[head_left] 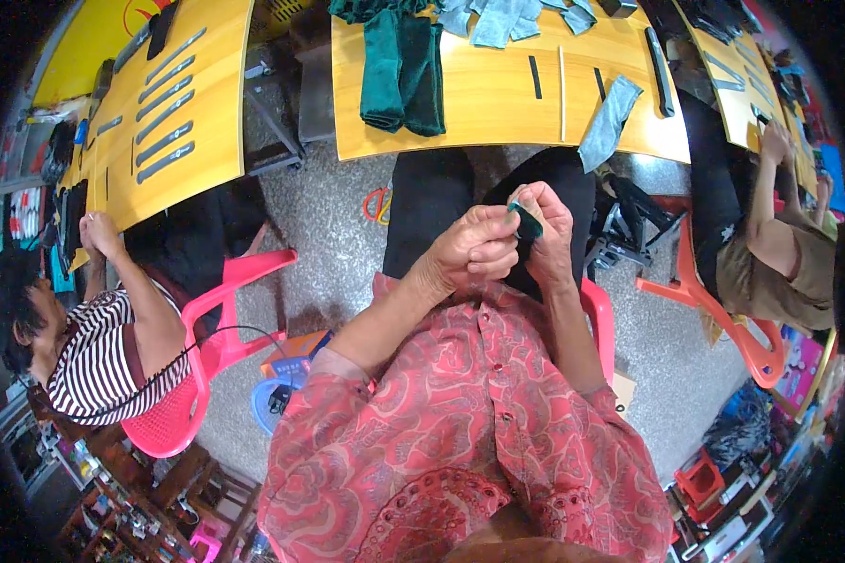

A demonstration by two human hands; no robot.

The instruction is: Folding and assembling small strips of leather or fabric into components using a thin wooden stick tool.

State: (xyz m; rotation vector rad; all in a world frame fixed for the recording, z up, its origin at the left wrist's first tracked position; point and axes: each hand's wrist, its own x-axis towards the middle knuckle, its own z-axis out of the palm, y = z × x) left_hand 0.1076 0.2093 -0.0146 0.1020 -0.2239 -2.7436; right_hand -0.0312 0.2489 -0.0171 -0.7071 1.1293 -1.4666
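Currently left hand (pixel 474 251) and right hand (pixel 551 228) both fingertip-pinch a small dark-green velvety fabric piece (pixel 528 224), off the worktop (pixel 498 108), above the lap (pixel 430 192); slack grip or uneven tug could drop it.

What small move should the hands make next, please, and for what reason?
Perhaps the left hand should ease slightly away from the right hand, to spread the small dark green piece: the hands pinch it close together, and their fingers hide part of it.
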